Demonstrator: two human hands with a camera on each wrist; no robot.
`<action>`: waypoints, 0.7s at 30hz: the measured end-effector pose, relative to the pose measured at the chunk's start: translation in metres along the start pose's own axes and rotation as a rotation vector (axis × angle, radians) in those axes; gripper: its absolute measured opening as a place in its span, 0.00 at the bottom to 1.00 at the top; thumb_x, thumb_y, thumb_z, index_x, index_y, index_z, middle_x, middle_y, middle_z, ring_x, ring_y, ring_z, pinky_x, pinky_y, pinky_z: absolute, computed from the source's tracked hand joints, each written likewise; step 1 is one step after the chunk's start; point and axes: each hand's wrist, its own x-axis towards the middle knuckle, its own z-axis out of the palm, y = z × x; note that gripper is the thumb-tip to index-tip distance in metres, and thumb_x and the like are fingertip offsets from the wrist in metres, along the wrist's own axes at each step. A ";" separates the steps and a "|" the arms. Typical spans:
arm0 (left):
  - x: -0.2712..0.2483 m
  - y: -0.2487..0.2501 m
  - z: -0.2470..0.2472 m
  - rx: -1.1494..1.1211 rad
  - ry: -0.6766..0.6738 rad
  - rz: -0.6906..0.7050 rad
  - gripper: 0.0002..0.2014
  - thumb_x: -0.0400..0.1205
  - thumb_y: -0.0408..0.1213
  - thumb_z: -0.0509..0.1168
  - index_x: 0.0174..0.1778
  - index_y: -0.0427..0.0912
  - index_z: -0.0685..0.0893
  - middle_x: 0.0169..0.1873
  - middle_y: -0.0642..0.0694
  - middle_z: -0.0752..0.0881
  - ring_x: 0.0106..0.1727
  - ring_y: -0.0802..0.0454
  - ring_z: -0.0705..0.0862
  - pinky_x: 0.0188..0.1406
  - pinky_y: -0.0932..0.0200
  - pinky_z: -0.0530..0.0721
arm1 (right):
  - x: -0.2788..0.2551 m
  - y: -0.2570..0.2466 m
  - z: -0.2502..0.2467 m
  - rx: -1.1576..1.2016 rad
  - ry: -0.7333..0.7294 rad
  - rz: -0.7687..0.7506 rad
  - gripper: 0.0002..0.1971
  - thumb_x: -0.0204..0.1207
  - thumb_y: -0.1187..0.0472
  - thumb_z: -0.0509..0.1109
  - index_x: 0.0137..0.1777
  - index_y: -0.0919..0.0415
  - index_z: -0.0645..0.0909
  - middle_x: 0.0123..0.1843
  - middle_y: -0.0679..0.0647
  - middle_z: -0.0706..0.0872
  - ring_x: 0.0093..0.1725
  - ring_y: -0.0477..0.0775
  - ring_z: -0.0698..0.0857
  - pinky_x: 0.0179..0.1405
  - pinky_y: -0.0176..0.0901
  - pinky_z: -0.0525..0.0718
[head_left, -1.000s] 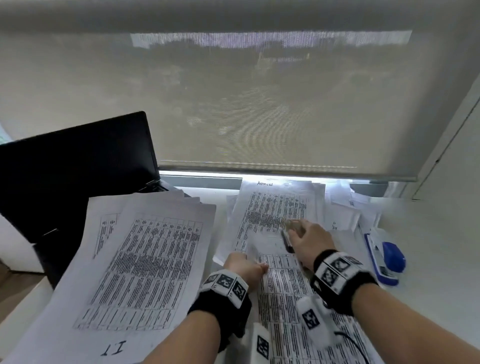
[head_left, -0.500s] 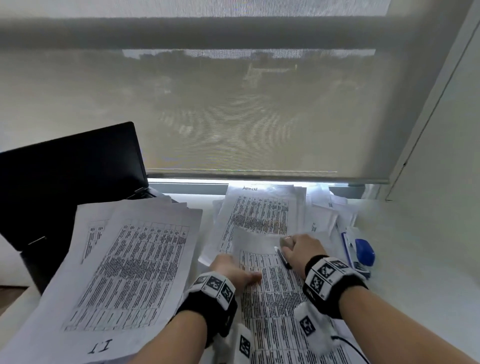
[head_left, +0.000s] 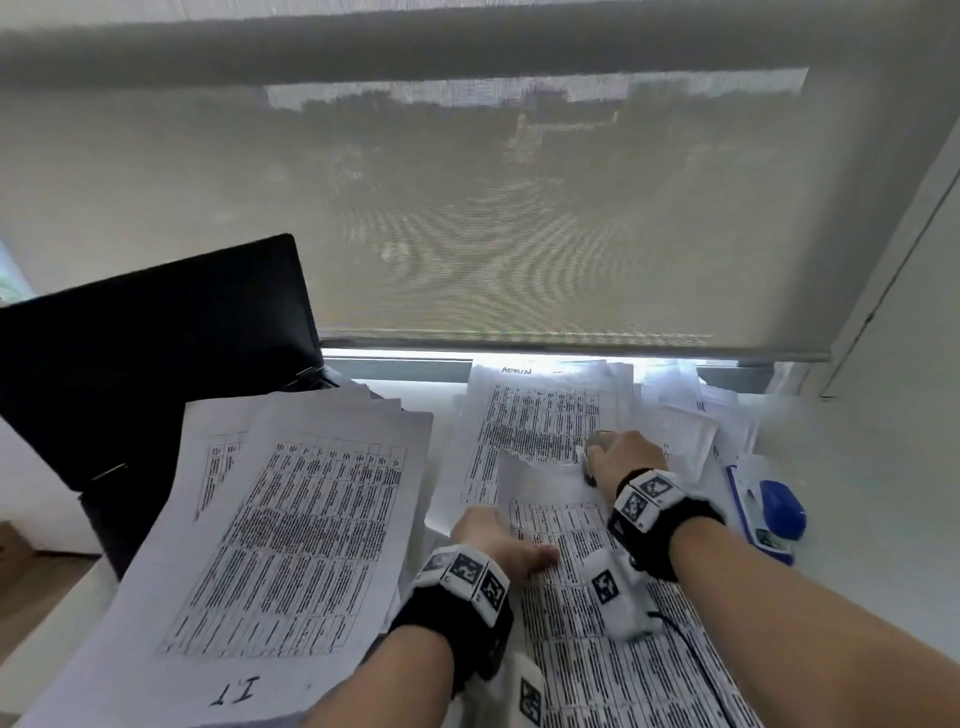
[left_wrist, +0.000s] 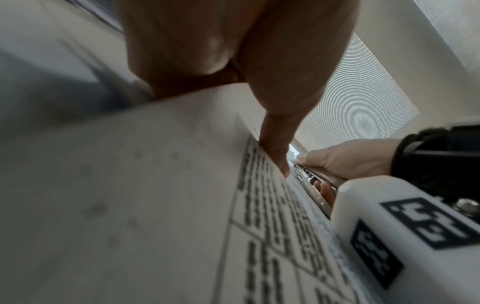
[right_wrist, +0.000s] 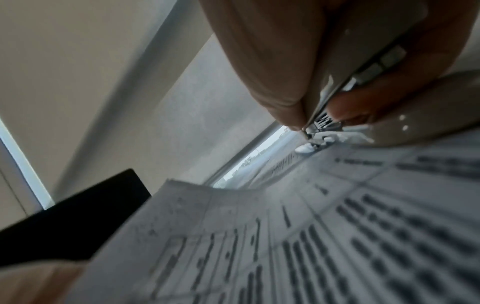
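Observation:
A stack of printed table sheets (head_left: 582, 623) lies in front of me. My left hand (head_left: 488, 535) holds its left edge, thumb (left_wrist: 279, 156) flat on top and the other fingers tucked under the paper. My right hand (head_left: 623, 457) grips a beige stapler (head_left: 597, 440) at the stack's upper right corner. From the right wrist, the stapler (right_wrist: 363, 82) is squeezed between thumb and fingers, with its metal mouth at the paper's edge. In the left wrist view the stapler (left_wrist: 317, 185) shows beyond the thumb.
A pile of sheets marked IT (head_left: 291, 519) lies on the left, partly over a black laptop (head_left: 156, 364). A pile marked ADMIN (head_left: 540, 415) lies behind the hands, loose papers (head_left: 691, 415) beside it. A blue stapler (head_left: 774, 509) sits at the right. The window blind (head_left: 519, 234) hangs behind.
My head view has swung a little. Both hands stay in place on the sheets, the right one still holding the stapler at the upper corner.

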 end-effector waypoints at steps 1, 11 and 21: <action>0.001 -0.001 0.000 0.014 0.010 0.001 0.27 0.58 0.55 0.85 0.44 0.41 0.88 0.39 0.48 0.91 0.43 0.51 0.90 0.49 0.54 0.89 | -0.004 0.003 -0.003 0.021 -0.004 -0.008 0.10 0.81 0.57 0.63 0.52 0.55 0.86 0.50 0.56 0.88 0.45 0.57 0.84 0.46 0.37 0.80; -0.006 0.005 -0.001 0.062 0.029 -0.008 0.24 0.63 0.52 0.83 0.45 0.40 0.85 0.37 0.49 0.87 0.39 0.54 0.86 0.36 0.61 0.82 | -0.056 0.045 -0.034 -0.121 -0.114 0.021 0.11 0.82 0.54 0.63 0.57 0.58 0.83 0.49 0.53 0.85 0.47 0.52 0.82 0.49 0.35 0.74; -0.007 0.006 -0.002 0.032 -0.003 -0.006 0.25 0.63 0.51 0.84 0.47 0.39 0.85 0.39 0.46 0.88 0.41 0.51 0.87 0.43 0.56 0.87 | -0.038 0.047 -0.027 -0.084 -0.055 0.098 0.16 0.79 0.60 0.62 0.27 0.55 0.75 0.39 0.56 0.84 0.41 0.57 0.83 0.41 0.37 0.74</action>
